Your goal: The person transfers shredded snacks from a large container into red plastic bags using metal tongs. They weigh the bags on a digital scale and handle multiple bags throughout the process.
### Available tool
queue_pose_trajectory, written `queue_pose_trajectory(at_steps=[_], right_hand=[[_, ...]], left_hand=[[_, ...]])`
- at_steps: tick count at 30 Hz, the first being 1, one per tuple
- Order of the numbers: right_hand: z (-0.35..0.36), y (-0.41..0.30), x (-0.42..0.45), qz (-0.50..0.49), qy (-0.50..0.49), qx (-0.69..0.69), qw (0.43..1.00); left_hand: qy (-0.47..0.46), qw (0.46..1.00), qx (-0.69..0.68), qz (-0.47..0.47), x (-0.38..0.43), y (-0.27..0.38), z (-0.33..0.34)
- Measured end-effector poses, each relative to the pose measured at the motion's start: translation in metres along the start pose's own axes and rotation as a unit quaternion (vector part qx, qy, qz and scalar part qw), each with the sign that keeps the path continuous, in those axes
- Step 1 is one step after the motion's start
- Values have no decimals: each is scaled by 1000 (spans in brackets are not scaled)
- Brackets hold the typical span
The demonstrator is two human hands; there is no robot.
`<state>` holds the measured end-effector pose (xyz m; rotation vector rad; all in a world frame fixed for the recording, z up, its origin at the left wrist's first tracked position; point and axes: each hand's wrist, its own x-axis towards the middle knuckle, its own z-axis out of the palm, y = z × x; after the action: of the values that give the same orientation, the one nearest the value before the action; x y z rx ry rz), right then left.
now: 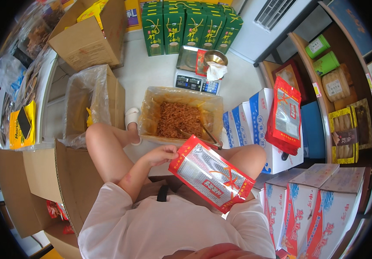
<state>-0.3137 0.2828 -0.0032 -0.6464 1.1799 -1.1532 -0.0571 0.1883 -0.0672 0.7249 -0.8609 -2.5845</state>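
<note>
My left hand [164, 155] pinches the upper left corner of a flat red plastic pouch [213, 174] with a see-through, patterned panel and a printed ribbon bow. The pouch lies tilted above my lap and right thigh. My right hand is out of view; the right forearm passes behind the pouch. Between my feet stands a box [150, 97] lined with clear plastic, holding reddish-brown shredded food [178, 119]. Metal tongs [210, 133] rest in it, partly covered by the pouch.
Beyond the box sits a digital scale [189, 83] with a metal bowl [215, 58] and white cloth [216, 71]. Red pouches [283, 116] are stacked on cartons [283, 165] at right. Green gift boxes [191, 29] stand behind. An open lined carton [116, 100] is at left.
</note>
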Motion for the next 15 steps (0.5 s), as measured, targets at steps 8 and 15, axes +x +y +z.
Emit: queue_pose_trajectory(at_steps=[8, 15], right_hand=[[1, -1, -3, 4, -3, 14, 1000], [8, -4, -15, 24, -15, 30, 999]], left_hand=[[-33, 999, -4, 4, -2, 12, 0], [-2, 988, 62, 140, -19, 23, 37]])
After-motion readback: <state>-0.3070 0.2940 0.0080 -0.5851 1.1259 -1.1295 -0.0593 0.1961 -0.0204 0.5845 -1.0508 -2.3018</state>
